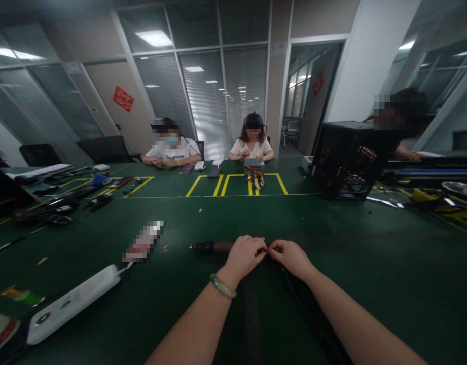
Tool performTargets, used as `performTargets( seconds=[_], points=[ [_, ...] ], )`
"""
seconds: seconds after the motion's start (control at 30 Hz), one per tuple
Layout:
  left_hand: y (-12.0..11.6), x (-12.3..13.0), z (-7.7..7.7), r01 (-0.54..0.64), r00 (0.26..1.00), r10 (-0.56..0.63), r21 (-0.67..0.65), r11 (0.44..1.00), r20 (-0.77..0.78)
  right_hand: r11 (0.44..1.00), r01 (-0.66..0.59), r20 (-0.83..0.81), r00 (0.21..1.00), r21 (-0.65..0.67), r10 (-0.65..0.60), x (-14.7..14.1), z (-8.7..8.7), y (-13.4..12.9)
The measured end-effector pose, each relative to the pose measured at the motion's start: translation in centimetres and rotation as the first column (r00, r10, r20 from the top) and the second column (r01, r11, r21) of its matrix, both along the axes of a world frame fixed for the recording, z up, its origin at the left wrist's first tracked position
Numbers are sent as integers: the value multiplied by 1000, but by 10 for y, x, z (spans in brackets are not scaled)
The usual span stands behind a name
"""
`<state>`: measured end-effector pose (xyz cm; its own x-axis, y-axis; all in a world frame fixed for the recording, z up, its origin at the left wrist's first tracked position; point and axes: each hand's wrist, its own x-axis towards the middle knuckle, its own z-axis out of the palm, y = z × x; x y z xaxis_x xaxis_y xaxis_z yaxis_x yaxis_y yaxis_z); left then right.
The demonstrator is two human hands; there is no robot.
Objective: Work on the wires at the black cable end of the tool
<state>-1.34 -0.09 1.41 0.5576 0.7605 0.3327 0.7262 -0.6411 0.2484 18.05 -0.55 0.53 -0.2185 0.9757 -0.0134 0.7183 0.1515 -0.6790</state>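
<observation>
On the green table lies a dark cylindrical tool (220, 247), like a corded electric screwdriver, with a brownish body, black collar and small metal tip pointing left. My left hand (245, 257) is closed over its right end, hiding that part. Close beside it, my right hand (290, 257) pinches with thumb and fingers where the two hands' fingertips meet. What sits in that pinch is too small to make out. A black cord (294, 291) runs from beneath my right hand toward the near edge. A jade-like bangle (222, 286) circles my left wrist.
A white power strip (75, 304) lies at the near left, a phone-like pixelated object (144, 241) beyond it. A black computer case (345, 159) stands at the right. Two people sit across the table, one with a power supply (254, 165); another person is at far right.
</observation>
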Motion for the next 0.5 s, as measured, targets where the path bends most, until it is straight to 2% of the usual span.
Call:
performTargets(
  seconds=[0.27,0.5],
  points=[
    [-3,0,4,18,1000,-17,29,999,-22,1000,10,-45,999,6,-10,-2,-6,-1],
    [-5,1,4,-2,1000,2,22,1000,2,998,-68,-145,987,7,68,3,-9,-7]
  ],
)
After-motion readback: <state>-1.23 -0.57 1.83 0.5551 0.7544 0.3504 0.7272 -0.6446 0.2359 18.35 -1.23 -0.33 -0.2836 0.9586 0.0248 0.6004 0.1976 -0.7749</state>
